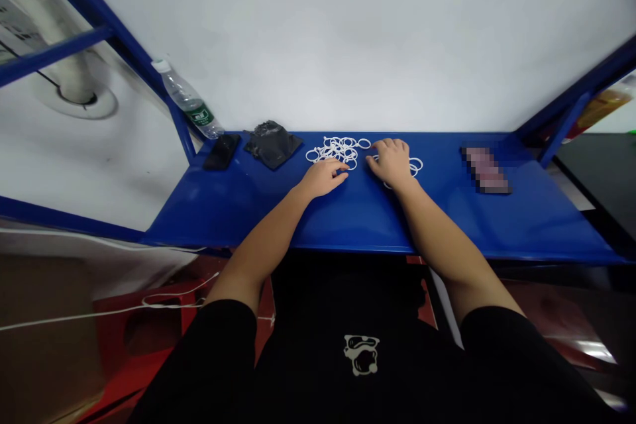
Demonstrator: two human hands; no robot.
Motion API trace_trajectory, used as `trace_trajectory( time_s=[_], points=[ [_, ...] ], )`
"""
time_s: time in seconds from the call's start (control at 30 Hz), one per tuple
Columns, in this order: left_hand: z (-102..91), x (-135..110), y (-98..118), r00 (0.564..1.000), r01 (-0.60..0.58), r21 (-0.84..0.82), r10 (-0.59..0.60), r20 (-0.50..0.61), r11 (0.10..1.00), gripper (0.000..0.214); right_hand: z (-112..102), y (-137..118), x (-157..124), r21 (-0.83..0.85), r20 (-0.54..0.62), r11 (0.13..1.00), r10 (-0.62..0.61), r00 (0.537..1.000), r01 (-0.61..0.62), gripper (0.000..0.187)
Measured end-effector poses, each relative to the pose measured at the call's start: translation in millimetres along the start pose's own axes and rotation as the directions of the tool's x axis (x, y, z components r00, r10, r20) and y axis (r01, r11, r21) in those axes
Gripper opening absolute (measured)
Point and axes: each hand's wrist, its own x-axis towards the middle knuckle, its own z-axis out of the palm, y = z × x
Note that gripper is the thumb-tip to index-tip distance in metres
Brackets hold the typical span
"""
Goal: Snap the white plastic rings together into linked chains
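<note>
A loose pile of white rings (339,146) lies on the blue table, each ring thin with a small tab. My left hand (324,177) rests at the near edge of this pile, fingers stretched out and apart from the thumb. To the right, my right hand (394,162) lies palm down with spread fingers over a second, smaller group of white rings (416,164). It covers most of that group; only some curves show on either side. Neither hand has a ring visibly gripped.
At the left of the blue table (338,225) are a black phone (222,151), a crumpled black plastic bag (273,144) and a clear water bottle (191,103) leaning on the frame. A pixelated pinkish phone-shaped item (485,169) lies at right. A white wall (348,40) rises behind.
</note>
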Motion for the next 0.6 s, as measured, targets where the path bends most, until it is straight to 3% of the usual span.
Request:
trace_trajectory(
  time_s=[0.23,0.43,0.6],
  points=[
    [2.6,1.2,-1.2,1.0,0.003,0.005,-0.003,0.019,1.0,0.024,14.2,-14.5,7.1,0.043,0.147,0.993,-0.116,0.982,0.11,0.058],
    [0.2,-0.5,-1.6,0.999,0.01,0.004,-0.01,0.04,1.0,0.024,11.5,5.4,4.1,0.021,0.134,0.995,-0.095,0.986,0.093,0.048],
    [9.3,-1.0,14.8,1.0,0.017,0.029,-0.017,0.0,0.999,0.04,5.3,9.4,5.6,0.006,0.233,0.988,-0.15,0.961,0.153,0.041]
  ],
)
